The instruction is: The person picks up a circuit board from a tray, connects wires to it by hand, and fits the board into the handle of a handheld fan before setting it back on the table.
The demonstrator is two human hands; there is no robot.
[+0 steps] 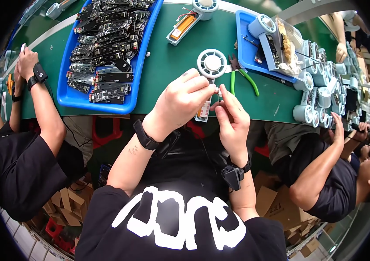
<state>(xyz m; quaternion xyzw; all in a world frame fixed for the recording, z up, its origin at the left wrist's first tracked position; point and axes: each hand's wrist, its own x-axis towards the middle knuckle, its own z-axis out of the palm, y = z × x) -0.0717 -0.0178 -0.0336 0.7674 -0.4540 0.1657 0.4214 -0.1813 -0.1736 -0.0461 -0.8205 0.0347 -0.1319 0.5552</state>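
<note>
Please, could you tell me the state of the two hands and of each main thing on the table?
Left hand: fingers curled, at the near fan's handle.
Right hand: fingers bent, same handle; exact grip unclear.
Near fan: handle casing open.
Far fan: lying down, handle open, orange battery exposed.
Pliers: lying, handles spread.
Large blue tray: heaped with circuit boards.

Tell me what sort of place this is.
Probably an electronics assembly line: a blue tray heaped with circuit boards, pale blue round-headed units massed on a green table, and other people alongside.
</note>
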